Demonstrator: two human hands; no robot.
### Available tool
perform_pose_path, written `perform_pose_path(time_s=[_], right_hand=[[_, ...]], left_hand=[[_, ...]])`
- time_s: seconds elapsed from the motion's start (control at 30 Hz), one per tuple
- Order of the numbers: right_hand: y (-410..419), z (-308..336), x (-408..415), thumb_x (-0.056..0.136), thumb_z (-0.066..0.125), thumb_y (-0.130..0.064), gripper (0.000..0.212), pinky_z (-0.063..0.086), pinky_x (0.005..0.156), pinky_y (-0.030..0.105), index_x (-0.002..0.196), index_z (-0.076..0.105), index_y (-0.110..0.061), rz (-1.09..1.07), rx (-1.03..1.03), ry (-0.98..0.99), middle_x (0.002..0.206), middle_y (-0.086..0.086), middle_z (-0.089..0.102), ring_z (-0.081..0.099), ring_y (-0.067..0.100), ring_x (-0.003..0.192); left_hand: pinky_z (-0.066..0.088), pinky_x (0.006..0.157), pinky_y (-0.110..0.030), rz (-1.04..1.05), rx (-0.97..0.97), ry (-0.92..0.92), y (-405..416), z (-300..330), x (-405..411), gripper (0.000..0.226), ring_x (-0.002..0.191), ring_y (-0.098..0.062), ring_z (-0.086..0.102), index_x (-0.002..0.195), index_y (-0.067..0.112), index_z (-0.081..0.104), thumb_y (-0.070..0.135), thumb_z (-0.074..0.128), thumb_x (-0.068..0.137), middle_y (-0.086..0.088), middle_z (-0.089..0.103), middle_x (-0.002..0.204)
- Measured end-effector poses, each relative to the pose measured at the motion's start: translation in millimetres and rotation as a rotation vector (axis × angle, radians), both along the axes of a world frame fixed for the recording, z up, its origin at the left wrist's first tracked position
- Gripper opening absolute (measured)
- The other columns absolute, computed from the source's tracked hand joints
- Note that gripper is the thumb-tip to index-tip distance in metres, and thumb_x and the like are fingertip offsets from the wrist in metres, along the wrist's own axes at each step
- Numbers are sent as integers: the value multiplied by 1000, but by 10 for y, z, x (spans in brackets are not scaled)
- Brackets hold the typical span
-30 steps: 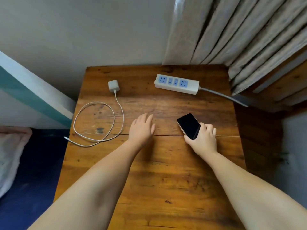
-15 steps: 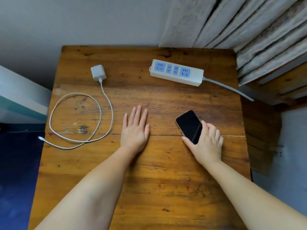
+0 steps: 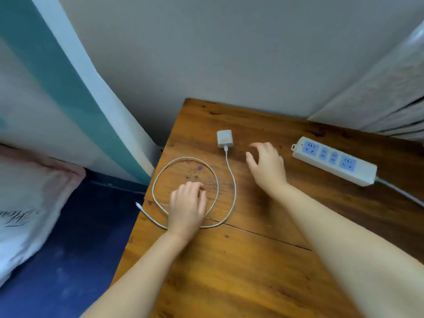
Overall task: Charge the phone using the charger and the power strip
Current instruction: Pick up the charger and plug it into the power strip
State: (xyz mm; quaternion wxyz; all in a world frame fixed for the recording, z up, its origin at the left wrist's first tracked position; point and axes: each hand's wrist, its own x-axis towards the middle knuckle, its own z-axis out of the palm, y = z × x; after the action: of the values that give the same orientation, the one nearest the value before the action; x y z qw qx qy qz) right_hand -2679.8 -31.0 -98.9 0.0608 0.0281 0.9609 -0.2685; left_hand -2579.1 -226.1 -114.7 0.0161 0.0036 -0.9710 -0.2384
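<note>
A white charger block (image 3: 224, 138) lies near the far edge of the wooden table (image 3: 241, 260). Its white cable (image 3: 232, 187) runs toward me and coils into a loop, with the free plug end (image 3: 138, 204) hanging past the table's left edge. My left hand (image 3: 188, 207) rests over the near part of the loop, fingers curled down; whether it grips the cable I cannot tell. My right hand (image 3: 266, 166) hovers with spread fingers and holds nothing, between the charger block and the white power strip (image 3: 333, 160) with blue sockets. The phone is out of view.
A grey wall stands behind the table. A curtain (image 3: 390, 95) hangs at the back right. To the left are a teal and white headboard (image 3: 68, 92), a pillow (image 3: 29, 203) and dark blue bedding (image 3: 68, 260). The strip's grey cord (image 3: 403, 193) runs off right.
The view has swung left. My right hand let go of the phone and moved up toward the charger block. My left hand moved left onto the cable loop.
</note>
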Motion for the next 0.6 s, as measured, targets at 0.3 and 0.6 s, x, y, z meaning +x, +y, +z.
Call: perform_pose_path(time_s=[0.3, 0.6], right_hand=[[-834, -331, -589, 87, 54, -48, 67, 36, 98, 50, 142, 29, -19, -7, 190, -125, 136, 20, 39, 35, 38, 125], [-700, -184, -463, 89, 58, -28, 67, 42, 97, 46, 145, 24, -14, -75, -105, -109, 144, 15, 38, 45, 34, 125]], left_hand=[[37, 91, -50, 806, -10, -262, -878, -328, 338, 43, 115, -35, 44, 125, 7, 44, 30, 54, 90, -18, 50, 124], [32, 91, -44, 1004, 193, -207, -823, -338, 309, 35, 109, -30, 44, 105, 8, 64, 28, 36, 99, -13, 56, 115]])
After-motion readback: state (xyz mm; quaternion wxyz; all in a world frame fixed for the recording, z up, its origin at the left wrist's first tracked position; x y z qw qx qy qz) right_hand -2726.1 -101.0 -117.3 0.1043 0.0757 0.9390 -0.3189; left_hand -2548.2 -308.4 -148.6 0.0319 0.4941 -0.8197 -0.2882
